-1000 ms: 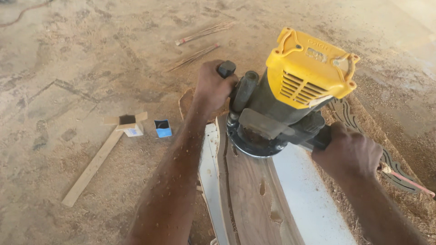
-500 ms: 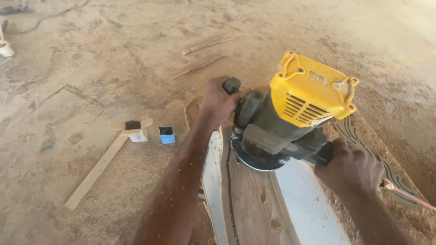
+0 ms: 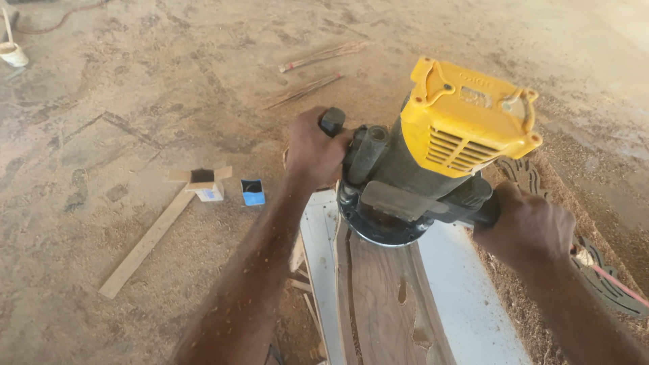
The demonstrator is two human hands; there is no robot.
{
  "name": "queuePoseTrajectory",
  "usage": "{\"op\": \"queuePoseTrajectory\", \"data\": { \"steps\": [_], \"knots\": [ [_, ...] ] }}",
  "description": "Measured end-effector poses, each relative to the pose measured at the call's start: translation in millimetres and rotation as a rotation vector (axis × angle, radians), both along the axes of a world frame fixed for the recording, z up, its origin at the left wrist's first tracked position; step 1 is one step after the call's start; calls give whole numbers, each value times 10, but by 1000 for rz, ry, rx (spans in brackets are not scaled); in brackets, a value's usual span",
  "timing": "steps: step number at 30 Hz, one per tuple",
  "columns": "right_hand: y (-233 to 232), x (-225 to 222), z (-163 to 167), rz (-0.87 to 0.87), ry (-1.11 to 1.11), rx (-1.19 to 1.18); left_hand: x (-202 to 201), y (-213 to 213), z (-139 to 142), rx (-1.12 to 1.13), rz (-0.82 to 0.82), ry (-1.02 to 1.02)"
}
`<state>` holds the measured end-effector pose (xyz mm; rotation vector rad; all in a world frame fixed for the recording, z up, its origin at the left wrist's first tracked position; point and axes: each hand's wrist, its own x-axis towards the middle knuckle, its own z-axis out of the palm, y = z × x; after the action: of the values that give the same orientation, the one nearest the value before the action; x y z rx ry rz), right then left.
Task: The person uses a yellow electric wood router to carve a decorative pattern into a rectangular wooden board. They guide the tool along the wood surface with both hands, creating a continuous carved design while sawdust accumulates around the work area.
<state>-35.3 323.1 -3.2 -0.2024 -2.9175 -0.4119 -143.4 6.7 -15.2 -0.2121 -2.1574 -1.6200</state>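
A black router with a yellow cap [image 3: 433, 169] stands base-down on a brown wooden plank [image 3: 382, 297] that lies on a white board [image 3: 466, 297]. My left hand [image 3: 312, 150] is closed around the router's left black handle. My right hand [image 3: 531, 226] grips the right handle, which is mostly hidden under my fingers. A routed groove runs along the plank's left edge toward me. Sawdust clings to my left forearm.
The floor is covered in sawdust. A thin wooden strip [image 3: 145, 243], a small open white box [image 3: 205, 184] and a small blue box [image 3: 253, 192] lie to the left. Sticks [image 3: 318, 57] lie farther back. A red cord [image 3: 618, 284] and a carved dark piece [image 3: 602, 280] sit at right.
The router has slid a little along the plank toward me, both hands staying on its handles. The view has shifted slightly, showing more floor at the top left.
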Motion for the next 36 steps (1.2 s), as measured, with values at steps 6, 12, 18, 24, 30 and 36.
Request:
{"op": "queuePoseTrajectory", "data": {
  "steps": [6,12,18,24,30,36],
  "knots": [
    [-38,-56,37,-2,-35,-19,110,-51,14,22,-4,4],
    [-143,-88,81,-22,-84,-54,174,-145,25,-15,40,-100],
    [-240,-62,107,27,-65,-49,253,-262,21,-26,30,-60],
    [-345,-68,112,116,-17,-65,367,-375,17,-40,91,-46],
    [-383,4,134,154,-8,-96,563,-392,19,-53,133,-127],
    [-431,94,145,93,-94,-116,732,-414,29,-32,141,-162]
  ]
}}
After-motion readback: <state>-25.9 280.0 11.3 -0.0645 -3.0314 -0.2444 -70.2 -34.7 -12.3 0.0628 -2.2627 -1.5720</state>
